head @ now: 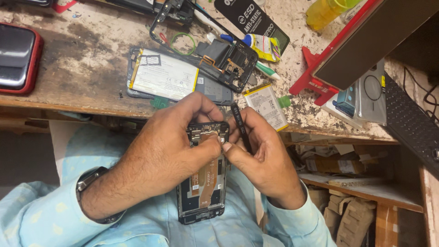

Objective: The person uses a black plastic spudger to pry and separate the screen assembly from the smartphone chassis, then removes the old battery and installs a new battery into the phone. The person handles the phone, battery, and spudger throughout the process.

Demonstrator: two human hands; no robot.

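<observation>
Over your lap, your left hand (167, 146) gripped the opened phone (203, 176) while your right hand (263, 155) pinched a black tool (241, 126) beside it. Up on the bench (82, 59) lay a white-labelled battery (163, 74), a smaller battery (266, 106) and a black antistatic card (252, 19).

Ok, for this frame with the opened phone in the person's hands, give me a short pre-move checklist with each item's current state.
1. Opened phone supported: ok, the left hand wraps its upper part over the lap.
2. Black tool gripped: ok, held in the right hand.
3. Tool tip on the part: cannot tell, fingers hide it.
4. Orange flex strip unstrained: ok, it lies flat inside the frame.
5. Other opened phone with battery secure: ok, flat on the bench.
6. Loose battery secure: not ok, it sits at the bench edge.
</observation>
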